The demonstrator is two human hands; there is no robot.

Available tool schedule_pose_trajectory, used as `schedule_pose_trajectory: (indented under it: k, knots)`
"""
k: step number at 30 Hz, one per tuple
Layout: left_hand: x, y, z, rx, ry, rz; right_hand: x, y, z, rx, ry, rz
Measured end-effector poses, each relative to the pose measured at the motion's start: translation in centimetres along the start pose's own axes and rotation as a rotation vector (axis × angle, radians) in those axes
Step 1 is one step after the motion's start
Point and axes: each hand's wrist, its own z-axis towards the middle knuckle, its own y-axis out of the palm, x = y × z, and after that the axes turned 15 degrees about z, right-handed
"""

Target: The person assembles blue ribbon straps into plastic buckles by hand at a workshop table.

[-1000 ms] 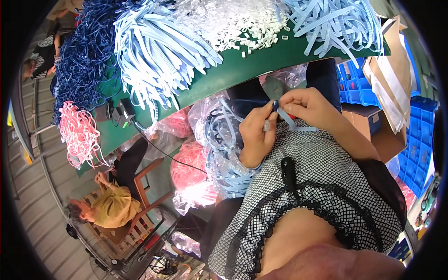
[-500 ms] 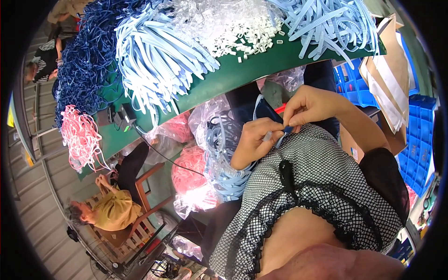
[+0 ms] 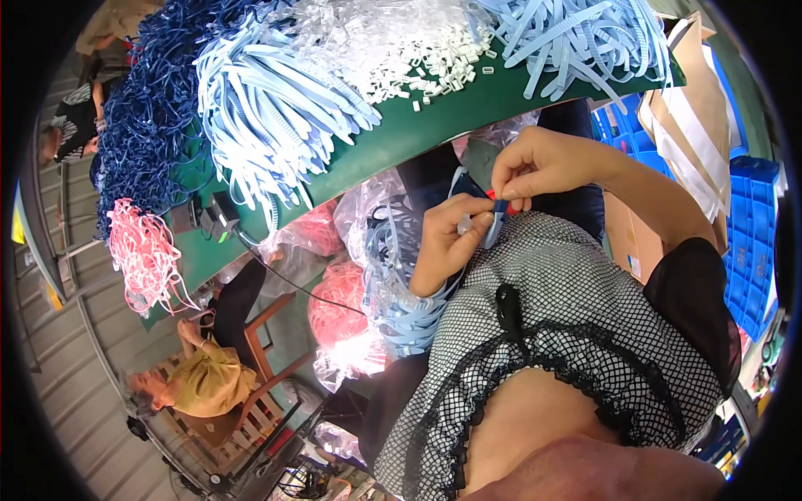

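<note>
My left hand [image 3: 447, 242] pinches a light blue strap [image 3: 491, 234], and a small whitish translucent piece [image 3: 464, 224] shows between its fingers. Against it, my right hand [image 3: 543, 167] has thumb and fingertips closed on a dark blue band [image 3: 500, 205] at the strap's upper end. Both hands meet in front of my checked top, below the near edge of the green table [image 3: 401, 138]. The fingers partly cover how band and strap join.
On the table lie light blue straps [image 3: 276, 117], small white plastic loops [image 3: 439, 71], dark blue cords [image 3: 146, 125] and pink straps [image 3: 142, 250]. Bagged straps [image 3: 401, 284] hang beside my left arm. Blue crates [image 3: 752, 242] stand at right. A seated person [image 3: 205, 380] is at lower left.
Both hands have risen slightly, and more of the dark blue band shows between them. The view has shifted a little, moving the table up and left in the picture.
</note>
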Motion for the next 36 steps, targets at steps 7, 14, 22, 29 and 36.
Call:
schedule_pose_trajectory:
  k: [7, 14, 22, 29, 36]
  knots:
    - [0.0, -0.1, 0.0, -0.04, 0.057, -0.02, 0.3, -0.2, 0.1, -0.057, 0.112, 0.068]
    - [-0.4, 0.5, 0.1, -0.003, 0.133, 0.034, 0.6, -0.6, 0.1, -0.106, 0.113, 0.059]
    - [-1.5, 1.1, -0.1, 0.22, 0.058, 0.092, 1.5, 0.5, -0.1, 0.343, -0.292, -0.217]
    - [0.0, 1.9, 0.4, 0.621, -0.016, 0.166, 4.9, 5.7, 1.3, 0.553, -0.417, -0.155]
    - [0.1, 2.3, 0.4, 0.612, 0.056, 0.27, 6.7, 5.9, 2.1, 0.639, -0.428, 0.165]
